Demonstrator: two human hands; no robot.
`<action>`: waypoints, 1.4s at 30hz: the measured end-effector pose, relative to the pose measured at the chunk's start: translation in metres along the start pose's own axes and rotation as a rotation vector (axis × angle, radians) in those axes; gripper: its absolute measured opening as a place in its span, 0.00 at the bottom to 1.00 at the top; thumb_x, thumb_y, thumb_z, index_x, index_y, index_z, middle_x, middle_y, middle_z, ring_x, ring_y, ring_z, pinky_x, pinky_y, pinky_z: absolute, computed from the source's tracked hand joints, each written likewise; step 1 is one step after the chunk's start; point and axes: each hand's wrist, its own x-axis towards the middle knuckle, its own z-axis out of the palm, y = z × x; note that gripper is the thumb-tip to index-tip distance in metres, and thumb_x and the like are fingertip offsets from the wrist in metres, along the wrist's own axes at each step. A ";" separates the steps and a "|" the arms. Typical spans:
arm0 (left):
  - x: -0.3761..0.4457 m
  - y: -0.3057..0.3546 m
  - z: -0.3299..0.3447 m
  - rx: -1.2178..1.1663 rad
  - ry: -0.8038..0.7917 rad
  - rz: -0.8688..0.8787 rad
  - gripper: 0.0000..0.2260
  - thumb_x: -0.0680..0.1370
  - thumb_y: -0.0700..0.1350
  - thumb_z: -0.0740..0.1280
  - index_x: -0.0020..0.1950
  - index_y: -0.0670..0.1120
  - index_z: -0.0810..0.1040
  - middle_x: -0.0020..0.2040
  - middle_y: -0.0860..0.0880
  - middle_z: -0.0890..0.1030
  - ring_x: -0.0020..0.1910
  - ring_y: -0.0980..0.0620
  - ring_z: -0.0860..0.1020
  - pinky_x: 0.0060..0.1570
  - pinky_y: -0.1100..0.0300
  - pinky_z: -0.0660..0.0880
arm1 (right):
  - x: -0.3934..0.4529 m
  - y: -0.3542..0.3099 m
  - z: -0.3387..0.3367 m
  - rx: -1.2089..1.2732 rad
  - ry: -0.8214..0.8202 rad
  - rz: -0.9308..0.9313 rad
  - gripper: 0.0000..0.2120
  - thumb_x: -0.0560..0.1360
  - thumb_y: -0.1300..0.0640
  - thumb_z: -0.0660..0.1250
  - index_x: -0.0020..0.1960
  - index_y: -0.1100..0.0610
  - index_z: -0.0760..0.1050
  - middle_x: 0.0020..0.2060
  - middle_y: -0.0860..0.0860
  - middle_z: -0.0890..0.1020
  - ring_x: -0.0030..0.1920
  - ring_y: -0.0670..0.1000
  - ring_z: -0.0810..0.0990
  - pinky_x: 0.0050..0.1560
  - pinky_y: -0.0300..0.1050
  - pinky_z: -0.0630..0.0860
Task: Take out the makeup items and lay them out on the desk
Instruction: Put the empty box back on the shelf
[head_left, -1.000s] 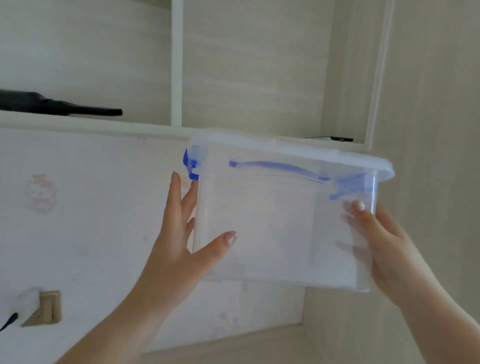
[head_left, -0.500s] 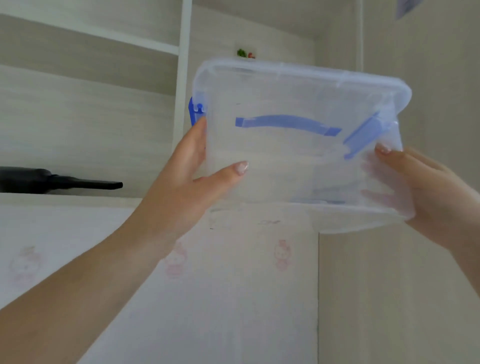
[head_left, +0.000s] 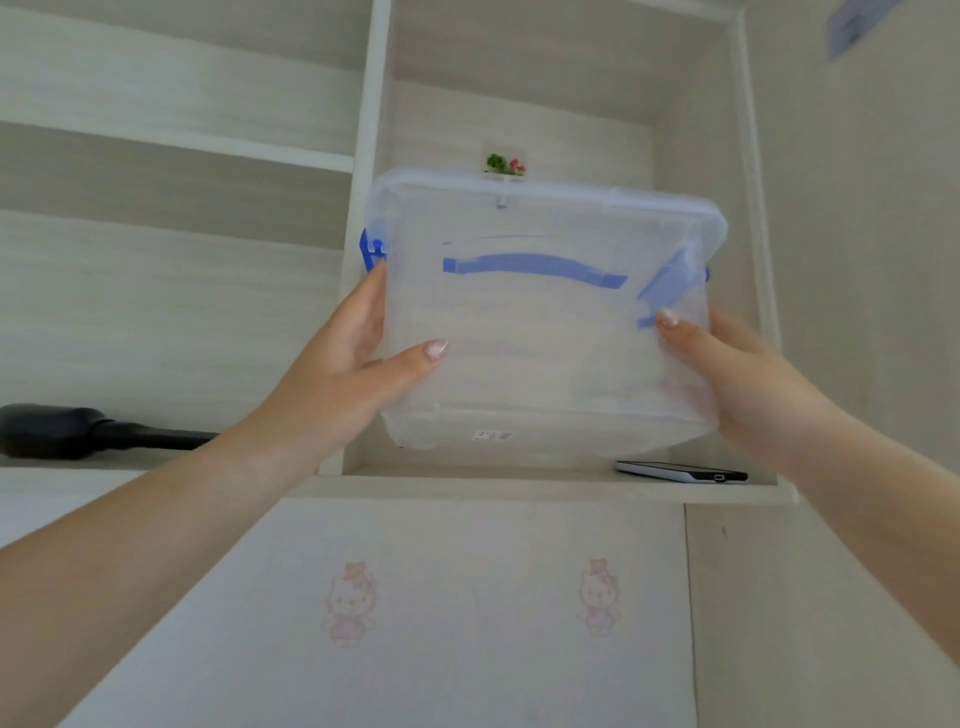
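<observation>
A clear plastic storage box (head_left: 540, 353) with a closed lid, a blue carry handle and blue side clips is held up in front of an open shelf compartment. My left hand (head_left: 343, 384) grips its left end, fingers up the side and thumb across the face turned to me. My right hand (head_left: 748, 384) grips the right end, thumb near the blue clip, fingers showing faintly through the plastic behind. No makeup items can be made out inside the box.
A phone (head_left: 680, 472) lies on the shelf board (head_left: 467, 486) just below the box's right corner. A black tool (head_left: 78, 431) rests on the left shelf. A small plant ornament (head_left: 504, 165) sits behind the box. Panels with cat stickers (head_left: 350, 603) are below.
Both hands have lifted the box from below the shelf board up to the level of the open compartment, and the view has tilted upward with it.
</observation>
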 end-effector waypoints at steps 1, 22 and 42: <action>0.001 -0.006 0.000 0.023 -0.008 -0.006 0.30 0.72 0.46 0.68 0.73 0.55 0.63 0.69 0.56 0.73 0.68 0.56 0.71 0.63 0.60 0.71 | 0.004 0.009 0.000 0.005 0.001 -0.010 0.33 0.63 0.34 0.71 0.65 0.43 0.71 0.59 0.39 0.80 0.62 0.45 0.76 0.59 0.50 0.71; -0.005 -0.097 0.005 0.402 0.128 -0.258 0.38 0.71 0.45 0.68 0.75 0.59 0.53 0.71 0.63 0.67 0.70 0.62 0.65 0.72 0.49 0.61 | 0.058 0.131 0.024 -0.078 -0.069 -0.032 0.27 0.75 0.47 0.66 0.71 0.42 0.60 0.61 0.33 0.74 0.60 0.35 0.73 0.55 0.40 0.69; -0.063 -0.073 0.040 0.289 0.505 -0.137 0.27 0.73 0.37 0.67 0.68 0.52 0.64 0.69 0.53 0.68 0.65 0.60 0.72 0.54 0.70 0.73 | 0.011 0.124 0.034 0.003 0.403 -0.154 0.31 0.75 0.51 0.66 0.74 0.50 0.57 0.69 0.40 0.64 0.68 0.37 0.63 0.72 0.44 0.61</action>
